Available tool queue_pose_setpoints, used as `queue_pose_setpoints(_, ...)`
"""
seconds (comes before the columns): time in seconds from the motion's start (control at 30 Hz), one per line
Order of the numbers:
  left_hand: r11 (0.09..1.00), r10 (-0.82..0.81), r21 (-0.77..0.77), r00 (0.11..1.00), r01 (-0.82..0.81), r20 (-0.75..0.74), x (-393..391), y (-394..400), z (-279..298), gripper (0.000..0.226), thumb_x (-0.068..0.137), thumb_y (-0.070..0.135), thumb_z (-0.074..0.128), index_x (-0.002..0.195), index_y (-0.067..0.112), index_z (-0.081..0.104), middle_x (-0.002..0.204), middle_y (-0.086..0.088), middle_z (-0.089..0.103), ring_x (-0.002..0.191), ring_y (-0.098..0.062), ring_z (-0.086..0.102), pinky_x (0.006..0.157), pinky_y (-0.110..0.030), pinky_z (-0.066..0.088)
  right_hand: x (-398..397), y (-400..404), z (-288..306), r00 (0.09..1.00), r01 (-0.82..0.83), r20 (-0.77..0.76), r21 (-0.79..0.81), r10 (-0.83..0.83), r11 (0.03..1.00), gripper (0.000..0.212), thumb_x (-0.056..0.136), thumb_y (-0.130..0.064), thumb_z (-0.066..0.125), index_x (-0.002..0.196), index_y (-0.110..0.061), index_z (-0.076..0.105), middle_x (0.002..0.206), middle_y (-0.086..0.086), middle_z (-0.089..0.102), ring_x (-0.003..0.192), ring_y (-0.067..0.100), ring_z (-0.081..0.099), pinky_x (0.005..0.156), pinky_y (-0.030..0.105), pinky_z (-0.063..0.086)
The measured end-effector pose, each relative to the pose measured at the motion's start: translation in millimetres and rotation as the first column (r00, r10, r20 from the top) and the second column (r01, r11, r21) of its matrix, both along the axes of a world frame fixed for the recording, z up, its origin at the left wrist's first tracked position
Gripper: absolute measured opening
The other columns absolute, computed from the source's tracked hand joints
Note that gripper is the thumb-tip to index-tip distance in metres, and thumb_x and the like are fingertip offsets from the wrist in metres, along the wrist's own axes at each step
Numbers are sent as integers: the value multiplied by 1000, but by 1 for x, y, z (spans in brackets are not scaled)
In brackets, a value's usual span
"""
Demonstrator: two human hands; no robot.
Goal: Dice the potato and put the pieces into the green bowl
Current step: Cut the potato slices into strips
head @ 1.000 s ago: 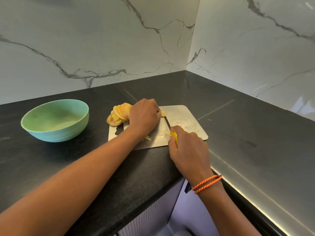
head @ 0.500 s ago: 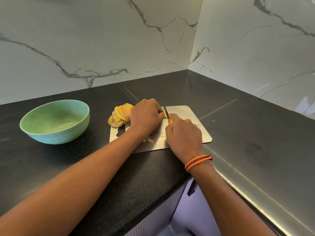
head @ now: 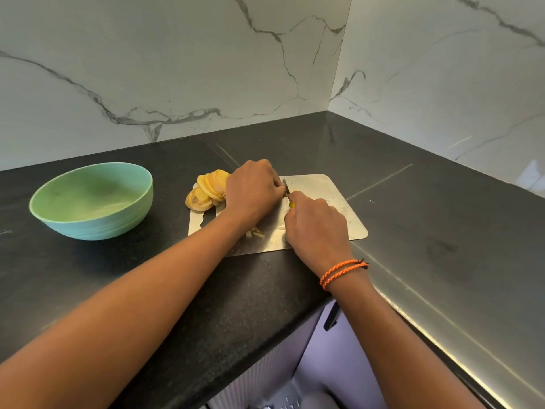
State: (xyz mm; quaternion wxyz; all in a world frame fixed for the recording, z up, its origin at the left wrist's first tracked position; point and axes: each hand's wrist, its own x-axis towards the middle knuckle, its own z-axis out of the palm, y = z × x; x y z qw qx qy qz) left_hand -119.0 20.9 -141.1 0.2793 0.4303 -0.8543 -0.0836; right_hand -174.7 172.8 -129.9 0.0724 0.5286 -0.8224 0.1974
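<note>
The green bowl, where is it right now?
The green bowl sits on the black counter, left of the cutting board and potato slices.

A black speckled desk (head: 177,290) wraps an inner corner. White marble walls (head: 177,69) with grey veins rise behind it on both sides. Below the desk's front edge, a pale ribbed cabinet front (head: 265,376) carries a dark handle (head: 329,316).

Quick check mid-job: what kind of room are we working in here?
Most likely a home kitchen: a dark stone countertop meeting marble-look wall panels in a corner, with a metal cutting board and sliced potato on it.
</note>
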Motion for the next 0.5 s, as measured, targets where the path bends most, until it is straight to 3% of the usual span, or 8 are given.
queue_pose_setpoints(0.17, 1000, -17, 1, 1000, 17, 7, 0, 0, 0, 14, 92, 42, 76, 94, 31, 85, 93, 10, 79, 79, -16, 68, 69, -36, 62, 8, 18, -4, 1000, -13, 16, -11, 13, 1000, 31, 105, -27, 38, 130, -19, 56, 98, 9, 65, 81, 28, 57, 65, 35, 33)
queue_pose_setpoints(0.37, 1000, -14, -24, 1000, 14, 6, 1, 2, 0, 15, 93, 42, 78, 98, 30, 85, 95, 8, 79, 75, -13, 64, 63, -30, 53, 12, 43, -9, 998, -39, 41, -33, 40, 999, 37, 106, -31, 38, 138, -21, 54, 90, 4, 65, 78, 21, 59, 65, 34, 45)
queue_pose_setpoints(0.5, 999, -26, -42, 1000, 25, -10, 1, 3, 1, 17, 94, 41, 78, 101, 28, 85, 98, 7, 79, 72, -10, 58, 57, -26, 42, 11, 48, -6, 997, -6, 71, -130, 15, 991, 41, 105, -31, 41, 144, -25, 54, 103, 7, 71, 91, 26, 63, 71, 36, 45)
